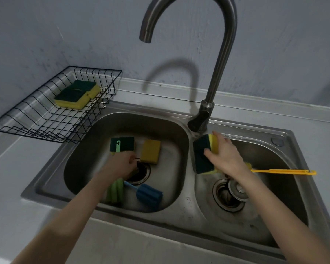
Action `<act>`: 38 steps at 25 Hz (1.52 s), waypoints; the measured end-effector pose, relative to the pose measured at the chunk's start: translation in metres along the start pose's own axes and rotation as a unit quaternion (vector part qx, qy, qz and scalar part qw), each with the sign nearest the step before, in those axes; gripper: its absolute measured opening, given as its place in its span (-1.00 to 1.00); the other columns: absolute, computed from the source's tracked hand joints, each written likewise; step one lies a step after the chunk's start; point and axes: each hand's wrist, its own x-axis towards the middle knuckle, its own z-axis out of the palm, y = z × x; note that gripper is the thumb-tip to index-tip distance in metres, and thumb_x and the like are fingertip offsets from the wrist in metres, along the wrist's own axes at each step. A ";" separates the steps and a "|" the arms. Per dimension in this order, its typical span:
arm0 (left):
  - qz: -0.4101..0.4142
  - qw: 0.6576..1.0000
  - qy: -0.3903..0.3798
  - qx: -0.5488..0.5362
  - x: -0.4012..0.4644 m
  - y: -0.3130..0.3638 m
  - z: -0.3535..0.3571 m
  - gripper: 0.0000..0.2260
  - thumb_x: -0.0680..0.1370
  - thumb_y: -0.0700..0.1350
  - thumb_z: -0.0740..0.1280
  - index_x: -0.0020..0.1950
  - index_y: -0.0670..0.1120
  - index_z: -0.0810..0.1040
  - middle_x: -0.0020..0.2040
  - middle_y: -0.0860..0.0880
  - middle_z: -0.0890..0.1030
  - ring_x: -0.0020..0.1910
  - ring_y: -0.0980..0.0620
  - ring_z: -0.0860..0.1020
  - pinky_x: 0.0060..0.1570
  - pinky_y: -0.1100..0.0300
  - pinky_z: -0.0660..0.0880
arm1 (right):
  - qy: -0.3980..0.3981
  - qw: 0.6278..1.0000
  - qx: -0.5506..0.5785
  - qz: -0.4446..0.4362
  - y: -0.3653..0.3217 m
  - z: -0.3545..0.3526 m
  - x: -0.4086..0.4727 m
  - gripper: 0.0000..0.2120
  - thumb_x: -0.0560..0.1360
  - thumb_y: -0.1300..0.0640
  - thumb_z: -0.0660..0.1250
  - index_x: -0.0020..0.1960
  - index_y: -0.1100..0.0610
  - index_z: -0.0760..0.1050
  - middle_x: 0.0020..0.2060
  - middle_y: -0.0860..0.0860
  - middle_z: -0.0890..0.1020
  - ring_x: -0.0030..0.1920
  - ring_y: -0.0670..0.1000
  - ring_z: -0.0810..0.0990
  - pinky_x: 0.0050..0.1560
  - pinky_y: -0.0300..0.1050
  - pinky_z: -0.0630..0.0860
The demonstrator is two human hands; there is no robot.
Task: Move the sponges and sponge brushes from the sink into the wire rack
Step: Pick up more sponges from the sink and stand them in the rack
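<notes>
A black wire rack (46,119) stands on the counter at the left with two green-and-yellow sponges (76,94) in it. In the left basin, my left hand (120,164) is closed round the handle of the green sponge brush (115,192), whose hook end (118,146) sticks out above my fist. A green-topped sponge (126,143), a yellow sponge (150,151) and a blue sponge brush (149,195) lie around it. Over the divider, my right hand (225,155) grips two green-and-yellow sponges (202,157). A yellow sponge brush (282,171) lies in the right basin.
The steel double sink (179,214) sits in a pale counter. A tall curved faucet (215,77) rises behind the divider, just above my right hand. Each basin has a drain, left (139,172) and right (230,195). The wall runs close behind.
</notes>
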 end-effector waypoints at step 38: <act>-0.175 0.938 -0.087 -0.287 0.126 -0.024 0.071 -0.66 0.46 -0.10 0.30 0.19 -0.20 0.42 0.19 -0.21 0.51 0.16 -0.15 0.47 0.10 0.06 0.43 | -0.080 0.996 0.043 0.025 -0.057 0.092 0.056 -0.37 0.50 0.03 0.24 0.46 0.03 0.01 0.31 0.16 0.35 0.24 0.15 0.43 0.18 -0.05 0.42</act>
